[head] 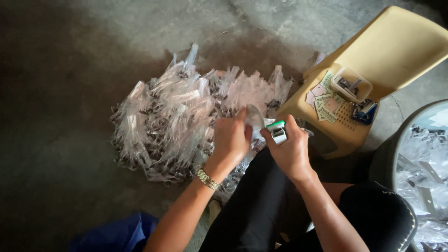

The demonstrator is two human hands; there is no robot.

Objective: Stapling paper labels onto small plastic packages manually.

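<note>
— Stapler [277, 131], white with a green top, gripped in the right hand [290, 151], fingers curled shut round it, nose pointing up and left toward the bag.
— And the left hand [231, 140]?
— Closed on the neck of a small clear plastic bag [254, 115], pinched between thumb and fingers, just left of the stapler. Gold wristwatch [207, 178] on that wrist.
— Lie of the bag relative to the stapler?
— Touching or nearly so; bag's folded top right at the stapler's mouth, long axis running up and away from the hands. Right hand nearer the stapler's working end, left hand steadying from the other side. Whether the bag edge is already inside the mouth: cannot tell.
— Nearer than the hands?
— Black-trousered knees, a blue cloth [114, 235] low left on the floor.
— Beyond?
— Heap of filled clear bags [172, 116] with dark contents, spread on the concrete floor [56, 70] just past the left hand.
— Off to the right?
— Yellow plastic stool [396, 42] tipped on its side, carrying paper labels [324, 102], a small clear box [351, 84] and a blue stapler [365, 112]. At the far right edge, a round tub [389, 154] holding more bags.
</note>
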